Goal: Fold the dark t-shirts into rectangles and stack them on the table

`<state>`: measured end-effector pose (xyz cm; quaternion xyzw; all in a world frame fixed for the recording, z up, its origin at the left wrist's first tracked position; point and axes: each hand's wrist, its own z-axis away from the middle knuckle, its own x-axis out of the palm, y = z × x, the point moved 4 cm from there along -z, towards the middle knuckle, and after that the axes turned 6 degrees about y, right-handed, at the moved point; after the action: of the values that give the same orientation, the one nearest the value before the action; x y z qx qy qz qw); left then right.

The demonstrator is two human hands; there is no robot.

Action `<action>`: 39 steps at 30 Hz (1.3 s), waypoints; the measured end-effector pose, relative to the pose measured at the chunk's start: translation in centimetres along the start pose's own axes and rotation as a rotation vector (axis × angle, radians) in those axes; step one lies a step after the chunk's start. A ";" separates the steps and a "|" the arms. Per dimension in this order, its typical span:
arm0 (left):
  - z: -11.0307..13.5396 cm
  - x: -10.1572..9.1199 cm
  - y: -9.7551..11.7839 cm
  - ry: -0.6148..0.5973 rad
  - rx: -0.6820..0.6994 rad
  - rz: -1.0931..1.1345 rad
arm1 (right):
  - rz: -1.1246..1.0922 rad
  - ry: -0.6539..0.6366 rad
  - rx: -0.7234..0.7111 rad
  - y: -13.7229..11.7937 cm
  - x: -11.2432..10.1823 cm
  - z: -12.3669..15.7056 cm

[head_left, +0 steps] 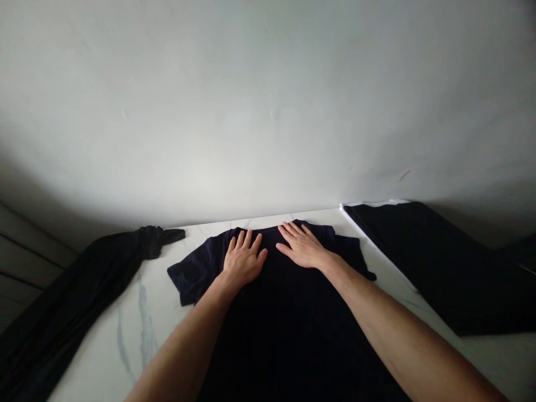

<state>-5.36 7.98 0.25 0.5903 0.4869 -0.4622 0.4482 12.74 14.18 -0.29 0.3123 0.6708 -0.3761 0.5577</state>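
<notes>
**Open left hand (244,258) and open right hand (302,247) lie flat on a dark navy short-sleeved T-shirt (293,329)**

At the far left, grey slatted panelling (25,262) rises beside a white marble counter with grey veins (138,335). A long, twisted black cloth (104,290) lies along the counter's left side, running from the near left corner of the view to a bunched end at the far side, well apart from the shirt.

The T-shirt lies at the middle of the counter, spread out with its body running towards the person and its hem out of view. Its left sleeve (190,268) sticks out flat to the left. The left hand rests open, palm down, on the shirt near the far edge, its fingers spread and gripping nothing. The right hand rests just beside it in the same open, palm-down way, its fingers angled towards the left hand. Flat palms with spread fingers seem a sound way to handle this thin knit, since pressure spreads evenly and pinching is avoided. The shirt's right sleeve (355,257) lies beyond the right hand, with its tip reaching out towards the right.

Further right, a folded dark black garment (431,268) lies well apart from the shirt, with a thin white edge along its far side.
</notes>
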 end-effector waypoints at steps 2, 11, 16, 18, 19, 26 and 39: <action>-0.1 0.1 -0.2 -0.012 -0.024 -0.015 | -0.015 0.011 -0.005 0.0 0.0 0.0; -0.1 0.3 -0.7 0.013 -0.026 -0.058 | -0.025 0.017 -0.001 -0.1 -0.4 0.1; -0.3 0.2 -1.3 -0.011 -0.057 -0.068 | -0.038 0.014 0.015 -0.1 -0.4 0.0; -0.3 0.2 -1.5 -0.021 -0.061 -0.063 | -0.049 0.024 0.019 -0.1 -0.4 0.0; -0.3 0.2 -1.5 -0.023 -0.060 -0.061 | -0.054 0.028 0.021 0.0 -0.4 0.0; -0.1 -0.2 -1.3 0.006 -0.048 -0.043 | -0.041 0.015 0.022 -0.1 0.0 0.0; 0.3 -0.8 0.8 0.042 0.117 0.053 | -0.109 0.134 -0.202 -4.1 -1.0 0.1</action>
<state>-4.70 7.48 1.06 0.6379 0.4525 -0.4654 0.4145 9.52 11.95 1.29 0.2421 0.7571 -0.3146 0.5188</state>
